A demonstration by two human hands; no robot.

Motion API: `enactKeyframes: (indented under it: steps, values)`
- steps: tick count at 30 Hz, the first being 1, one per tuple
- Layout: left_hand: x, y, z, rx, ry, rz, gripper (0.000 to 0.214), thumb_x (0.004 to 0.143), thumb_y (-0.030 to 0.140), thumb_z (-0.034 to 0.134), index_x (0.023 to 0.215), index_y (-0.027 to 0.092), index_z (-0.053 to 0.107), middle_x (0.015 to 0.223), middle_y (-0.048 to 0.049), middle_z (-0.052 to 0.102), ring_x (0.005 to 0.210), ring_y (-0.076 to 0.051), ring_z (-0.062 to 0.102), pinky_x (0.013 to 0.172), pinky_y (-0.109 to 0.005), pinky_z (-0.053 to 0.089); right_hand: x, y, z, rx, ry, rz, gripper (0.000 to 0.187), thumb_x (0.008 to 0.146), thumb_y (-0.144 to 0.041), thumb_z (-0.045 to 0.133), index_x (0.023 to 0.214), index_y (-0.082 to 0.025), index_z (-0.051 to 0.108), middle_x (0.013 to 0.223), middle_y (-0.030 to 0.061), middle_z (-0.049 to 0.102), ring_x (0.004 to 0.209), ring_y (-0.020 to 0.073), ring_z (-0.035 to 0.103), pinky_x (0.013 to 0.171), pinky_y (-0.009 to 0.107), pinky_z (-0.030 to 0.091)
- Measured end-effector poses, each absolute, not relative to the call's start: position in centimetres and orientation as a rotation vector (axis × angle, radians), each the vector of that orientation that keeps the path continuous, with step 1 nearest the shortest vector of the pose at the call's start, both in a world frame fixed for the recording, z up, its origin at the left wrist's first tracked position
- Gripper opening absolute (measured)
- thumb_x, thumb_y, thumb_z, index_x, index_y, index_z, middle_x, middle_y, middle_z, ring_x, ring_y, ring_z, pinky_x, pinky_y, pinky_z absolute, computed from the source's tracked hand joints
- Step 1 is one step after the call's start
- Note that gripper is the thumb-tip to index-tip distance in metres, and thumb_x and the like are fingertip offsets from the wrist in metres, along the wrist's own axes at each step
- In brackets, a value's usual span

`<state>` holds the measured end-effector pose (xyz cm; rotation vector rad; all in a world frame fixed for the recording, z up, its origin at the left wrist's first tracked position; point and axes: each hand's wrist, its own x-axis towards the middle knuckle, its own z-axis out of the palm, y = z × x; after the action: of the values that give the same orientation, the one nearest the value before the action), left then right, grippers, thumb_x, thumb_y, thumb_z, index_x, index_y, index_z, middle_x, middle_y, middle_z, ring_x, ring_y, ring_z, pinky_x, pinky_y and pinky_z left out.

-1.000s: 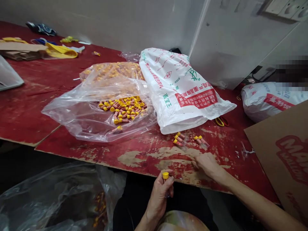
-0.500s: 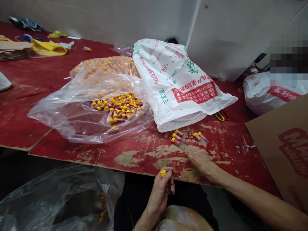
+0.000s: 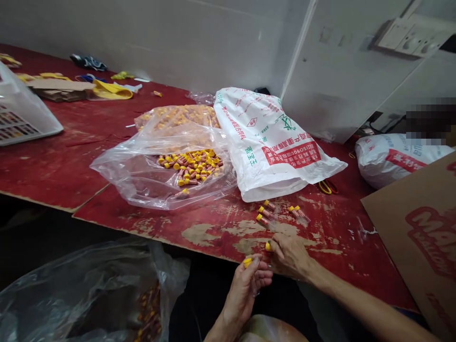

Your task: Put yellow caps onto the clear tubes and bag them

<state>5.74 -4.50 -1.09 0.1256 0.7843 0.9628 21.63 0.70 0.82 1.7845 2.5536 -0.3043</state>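
My left hand (image 3: 247, 285) is closed round a small clear tube with a yellow cap (image 3: 247, 261), held just below the table's front edge. My right hand (image 3: 289, 255) rests on the worn red table (image 3: 221, 223) with its fingers pinched on another yellow-capped tube (image 3: 268, 246). The two hands nearly touch. Several more yellow-capped tubes (image 3: 265, 213) lie loose on the table just beyond my right hand. An open clear plastic bag (image 3: 142, 171) further left holds a heap of the same tubes (image 3: 192, 165).
A white printed sack (image 3: 270, 142) lies behind the loose tubes, a second one (image 3: 392, 154) at far right. A cardboard sheet (image 3: 420, 228) leans at the right. A white basket (image 3: 21, 114) stands at far left. Below the table a clear bag (image 3: 89, 294) holds more tubes.
My right hand has drawn back toward the table's edge with a yellow-capped tube in its fingers and now meets my left hand. The camera has shifted, bringing the white basket into view.
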Motion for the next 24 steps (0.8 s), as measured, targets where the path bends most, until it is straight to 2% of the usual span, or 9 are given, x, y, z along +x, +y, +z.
enactKeyframes:
  steps: [2,5,11,13,15,17,20,22,24]
  values:
    - [5.6,-4.3,-1.0,0.059,0.698,1.009,0.031,0.070,0.031,0.074,0.093,0.012,0.065,0.089,-0.0087,0.068,0.079,-0.017,0.065,0.071,-0.027,0.051,20.0,-1.0,0.9,1.815,2.683,-0.446,0.027,0.094,-0.022,0.034,0.089,-0.018,0.060,0.083,0.0051,0.061,0.074,0.0151,0.058,0.067,0.024,0.045]
    - [5.1,-3.8,-1.3,-0.049,0.686,1.120,0.027,0.066,0.027,0.077,0.087,0.013,0.066,0.085,-0.0055,0.069,0.076,-0.015,0.065,0.072,-0.029,0.052,18.5,-0.9,0.8,1.671,2.995,-0.640,0.029,0.096,-0.022,0.031,0.103,-0.019,0.058,0.095,0.0066,0.060,0.087,0.0154,0.056,0.077,0.025,0.045]
    - [3.7,-3.0,-1.5,-0.114,0.824,1.136,0.036,0.058,0.024,0.081,0.088,0.012,0.066,0.068,-0.0024,0.067,0.060,-0.016,0.064,0.066,-0.032,0.053,18.3,4.1,-0.8,1.899,2.629,0.043,0.020,0.089,-0.024,0.048,0.098,-0.013,0.063,0.106,0.0159,0.057,0.097,0.0283,0.051,0.084,0.042,0.042]
    - [3.5,-3.0,-1.4,-0.106,0.814,1.137,0.036,0.058,0.023,0.080,0.089,0.012,0.065,0.069,-0.0025,0.067,0.060,-0.015,0.064,0.066,-0.031,0.053,18.8,4.4,-1.0,1.831,2.628,0.021,0.020,0.090,-0.023,0.048,0.101,-0.014,0.062,0.108,0.0154,0.058,0.097,0.0271,0.052,0.085,0.041,0.041]
    - [3.6,-3.1,-1.3,-0.093,0.801,1.125,0.036,0.059,0.022,0.079,0.091,0.013,0.064,0.071,-0.0023,0.066,0.062,-0.015,0.064,0.067,-0.032,0.053,20.0,4.0,-0.5,1.741,2.682,-0.164,0.023,0.092,-0.021,0.044,0.105,-0.016,0.061,0.104,0.0115,0.061,0.091,0.0214,0.056,0.081,0.033,0.043]
    - [3.7,-3.2,-1.4,-0.071,0.792,1.116,0.037,0.060,0.021,0.079,0.092,0.014,0.064,0.072,-0.0018,0.066,0.063,-0.015,0.064,0.068,-0.032,0.052,22.0,3.8,0.5,1.647,2.592,-0.320,0.024,0.093,-0.025,0.042,0.099,-0.018,0.064,0.091,0.0073,0.065,0.079,0.0174,0.060,0.070,0.026,0.043]
    - [4.1,-3.3,-1.4,-0.022,0.806,1.107,0.038,0.060,0.023,0.079,0.094,0.015,0.063,0.072,-0.0008,0.065,0.062,-0.014,0.063,0.068,-0.031,0.052,25.0,4.3,1.9,1.590,2.242,-0.250,0.031,0.090,-0.026,0.045,0.070,-0.015,0.066,0.066,0.0091,0.065,0.063,0.0188,0.061,0.057,0.026,0.039]
    - [4.3,-3.2,-1.4,0.013,0.829,1.089,0.040,0.060,0.024,0.079,0.095,0.015,0.062,0.072,-0.0005,0.064,0.063,-0.014,0.062,0.067,-0.030,0.051,26.0,4.8,2.0,1.582,2.138,-0.197,0.029,0.084,-0.018,0.049,0.060,-0.014,0.064,0.061,0.0118,0.064,0.060,0.0210,0.061,0.055,0.027,0.037]
    - [4.4,-3.0,-1.3,0.035,0.847,1.066,0.040,0.061,0.025,0.079,0.096,0.015,0.063,0.073,-0.0006,0.064,0.063,-0.014,0.062,0.066,-0.029,0.051,26.1,5.1,1.5,1.586,2.171,-0.216,0.023,0.079,-0.010,0.051,0.061,-0.014,0.064,0.062,0.0116,0.065,0.060,0.0216,0.062,0.056,0.028,0.038]
